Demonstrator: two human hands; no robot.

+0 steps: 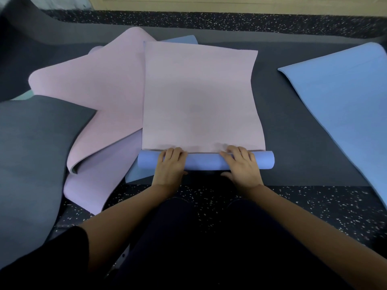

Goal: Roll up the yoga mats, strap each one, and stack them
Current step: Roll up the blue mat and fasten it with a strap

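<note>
A pink yoga mat with a blue underside lies flat in front of me on a dark grey mat. Its near end is rolled into a blue roll lying crosswise. My left hand lies on the left part of the roll, fingers curled over its top and thumb on the near side. On the right part my right hand lies the same way. No strap shows.
A crumpled pink mat lies to the left, partly under the one I roll. A dark grey mat lies at the near left and a blue mat at the right. Speckled black floor runs around them; my knees are below.
</note>
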